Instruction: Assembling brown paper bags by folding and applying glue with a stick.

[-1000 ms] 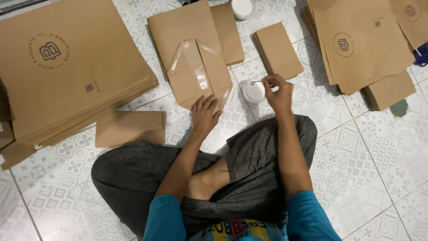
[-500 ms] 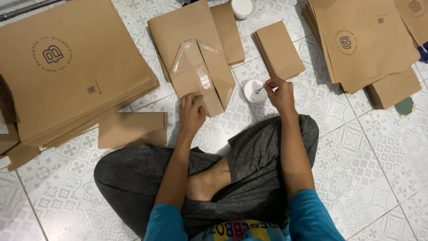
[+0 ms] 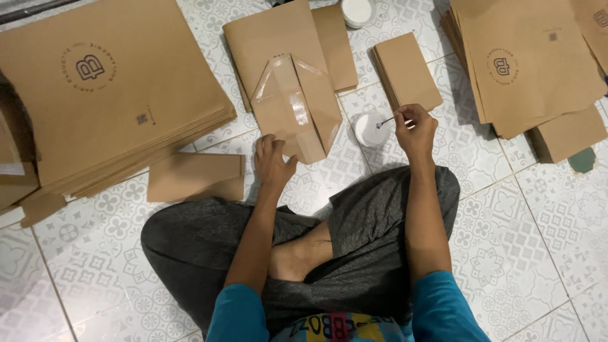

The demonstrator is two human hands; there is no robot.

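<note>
A brown paper bag (image 3: 288, 82) lies flat on the tiled floor before me, its bottom folded open into a diamond shape (image 3: 296, 107) that shines with wet glue. My left hand (image 3: 272, 163) rests on the lower left edge of that fold, fingers spread and pressing it down. My right hand (image 3: 415, 130) pinches a thin brush (image 3: 387, 120) whose tip is over a small round white glue pot (image 3: 370, 129) just right of the bag.
A tall stack of large brown sheets (image 3: 107, 95) lies at the left, a folded brown strip (image 3: 195, 177) beside my left knee. Small brown rectangles (image 3: 405, 71) sit above my right hand. More printed sheets (image 3: 525, 63) are at the right, a white lid (image 3: 358, 11) at top.
My left hand has slid left and down along the fold's lower edge. My right hand stays at the glue pot with the brush.
</note>
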